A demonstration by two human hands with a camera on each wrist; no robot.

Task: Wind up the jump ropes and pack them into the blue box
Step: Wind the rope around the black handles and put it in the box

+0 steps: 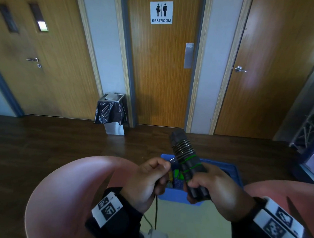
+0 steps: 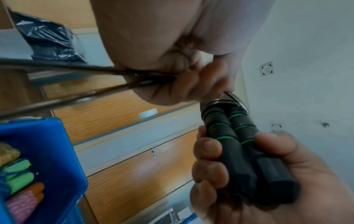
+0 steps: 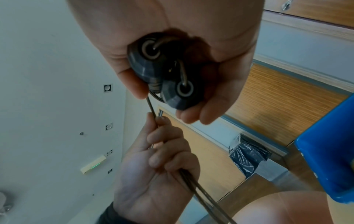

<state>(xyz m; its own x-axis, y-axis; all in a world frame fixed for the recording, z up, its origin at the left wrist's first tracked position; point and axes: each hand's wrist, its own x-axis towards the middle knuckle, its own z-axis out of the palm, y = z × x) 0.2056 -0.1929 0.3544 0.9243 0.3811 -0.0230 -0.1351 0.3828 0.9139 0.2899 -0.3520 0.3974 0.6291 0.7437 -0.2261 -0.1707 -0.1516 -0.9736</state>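
Two black foam jump rope handles (image 1: 188, 164) with green rings are held side by side, ends pointing up. My right hand (image 1: 207, 185) grips their lower part. Dark cord is coiled round their upper part. My left hand (image 1: 153, 174) pinches the cord (image 1: 155, 212) just left of the handles, and the slack hangs down below it. In the left wrist view the handles (image 2: 229, 128) sit in my right hand (image 2: 208, 166), and two cord strands (image 2: 76, 69) run from my left hand (image 2: 191, 80). The blue box (image 1: 175, 197) lies under my hands with coloured ropes inside.
A steel bin with a black bag (image 1: 112, 113) stands by the restroom door (image 1: 164, 73) across the dark wood floor. A metal truss (image 1: 307, 126) is at the right. Pink rounded shapes (image 1: 66, 194) fill both lower corners.
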